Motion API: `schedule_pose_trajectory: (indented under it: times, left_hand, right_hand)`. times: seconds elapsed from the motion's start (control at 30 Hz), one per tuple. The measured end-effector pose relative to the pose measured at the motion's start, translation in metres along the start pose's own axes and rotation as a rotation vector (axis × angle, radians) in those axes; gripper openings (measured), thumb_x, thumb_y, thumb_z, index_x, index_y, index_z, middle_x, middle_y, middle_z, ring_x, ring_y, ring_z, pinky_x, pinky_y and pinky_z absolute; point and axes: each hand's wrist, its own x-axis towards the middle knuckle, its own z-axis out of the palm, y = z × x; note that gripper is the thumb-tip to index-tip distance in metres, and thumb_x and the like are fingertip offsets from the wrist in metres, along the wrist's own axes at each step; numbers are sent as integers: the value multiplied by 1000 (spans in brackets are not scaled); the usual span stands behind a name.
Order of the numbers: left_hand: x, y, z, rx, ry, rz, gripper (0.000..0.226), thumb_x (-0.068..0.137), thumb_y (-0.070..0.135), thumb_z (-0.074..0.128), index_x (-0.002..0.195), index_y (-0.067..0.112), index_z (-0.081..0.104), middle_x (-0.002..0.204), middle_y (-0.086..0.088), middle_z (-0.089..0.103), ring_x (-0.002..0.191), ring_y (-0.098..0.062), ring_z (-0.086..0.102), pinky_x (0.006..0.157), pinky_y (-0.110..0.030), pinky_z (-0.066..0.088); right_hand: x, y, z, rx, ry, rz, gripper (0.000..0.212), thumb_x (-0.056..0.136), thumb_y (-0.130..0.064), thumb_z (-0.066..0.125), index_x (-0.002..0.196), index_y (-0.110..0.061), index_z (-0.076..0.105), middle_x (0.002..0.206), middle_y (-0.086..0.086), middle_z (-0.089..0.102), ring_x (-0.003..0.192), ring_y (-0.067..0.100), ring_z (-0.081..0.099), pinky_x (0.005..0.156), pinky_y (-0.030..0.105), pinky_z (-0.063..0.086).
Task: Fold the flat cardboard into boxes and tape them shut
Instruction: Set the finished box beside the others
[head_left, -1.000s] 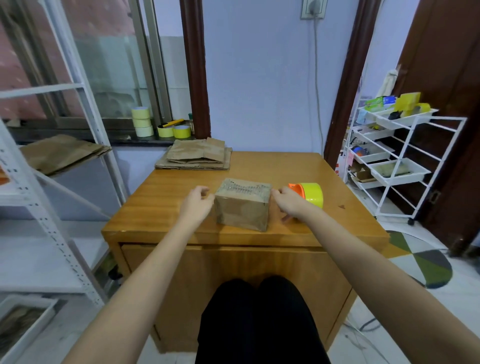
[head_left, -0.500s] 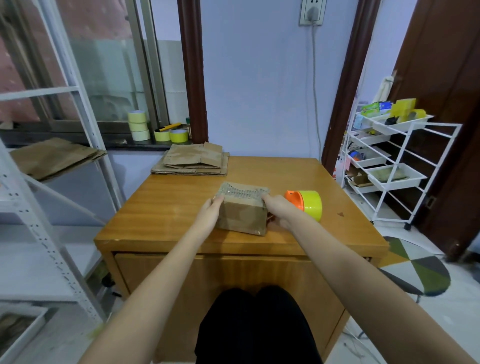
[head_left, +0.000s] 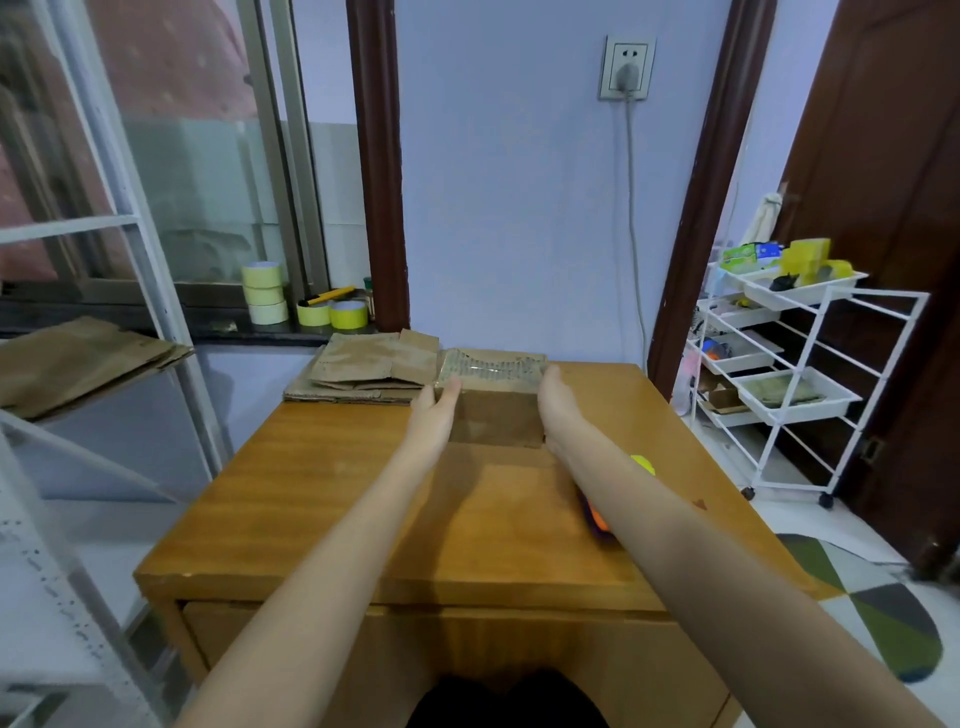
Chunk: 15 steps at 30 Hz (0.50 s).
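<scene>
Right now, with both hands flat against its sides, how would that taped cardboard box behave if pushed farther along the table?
The taped cardboard box probably slides rather than rolls: it has flat faces and sits squat on the smooth wooden table. It looks light, likely empty. The left hand and right hand press opposite sides, so its thin walls may flex.

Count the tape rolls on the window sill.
5: three pale yellow tape rolls stacked, then two brighter yellow-green rolls side by side to their right. More may sit behind.
</scene>
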Motion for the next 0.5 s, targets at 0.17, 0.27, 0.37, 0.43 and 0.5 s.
schedule_pose_trajectory:
  times: [0.17,0.27,0.37,0.43,0.5]
  left_hand:
    - [44,4,4,62,-36,0,68,98,54,34,151,12,22,158,-8,16,143,-28,24,115,-44,22]
    - [59,-7,12,128,-120,-28,71,96,59,31,151,14,25,157,-7,20,141,-27,26,114,-43,24]
    - [65,-24,22,164,-151,-38,67,98,54,31,149,11,28,155,-7,27,141,-26,28,115,-41,25]
    - [64,-36,26,182,-165,-62,67,98,54,32,148,9,30,154,-7,29,140,-26,31,115,-41,26]
    - [65,-46,32,204,-176,-76,71,97,57,32,149,9,29,156,-7,26,141,-26,28,116,-44,24]
  right_hand:
    - [39,-12,-1,-160,15,-13,55,101,-37,23,141,-2,40,143,13,45,129,32,44,107,40,37]
    - [64,-4,-3,-242,27,-8,56,103,-36,21,142,2,37,143,17,43,129,35,43,108,42,36]
    - [79,8,-6,-303,18,44,56,104,-34,22,141,5,36,140,19,45,127,36,45,108,43,36]
    - [88,19,-9,-375,-17,71,54,105,-33,23,139,6,38,138,20,47,125,36,47,106,44,38]
    - [92,28,-12,-422,-26,71,53,105,-32,24,137,7,39,135,22,49,123,36,48,105,45,40]
